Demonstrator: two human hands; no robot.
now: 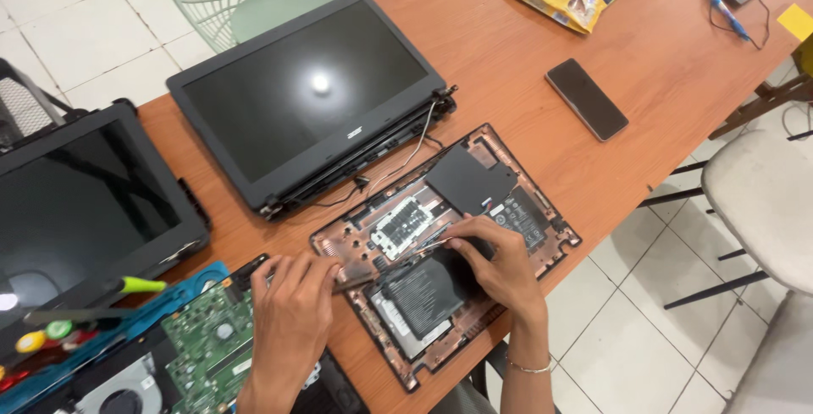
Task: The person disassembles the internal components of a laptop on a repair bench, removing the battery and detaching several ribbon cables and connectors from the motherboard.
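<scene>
Both hands [292,317] covering chassis [542,236] interior

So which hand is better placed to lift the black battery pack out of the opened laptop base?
Probably the right hand: it already rests on the top edge of the battery pack inside the laptop base. The left hand sits off to the side, at the base's left edge, beside the green circuit board.

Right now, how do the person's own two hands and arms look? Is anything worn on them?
Both arms are bare, with no sleeves showing in the head view and no gloves. The left hand carries no ring or watch that I can see. Just behind the right hand, a thin silver-coloured bracelet circles the wrist. No markings are visible on either forearm.
</scene>
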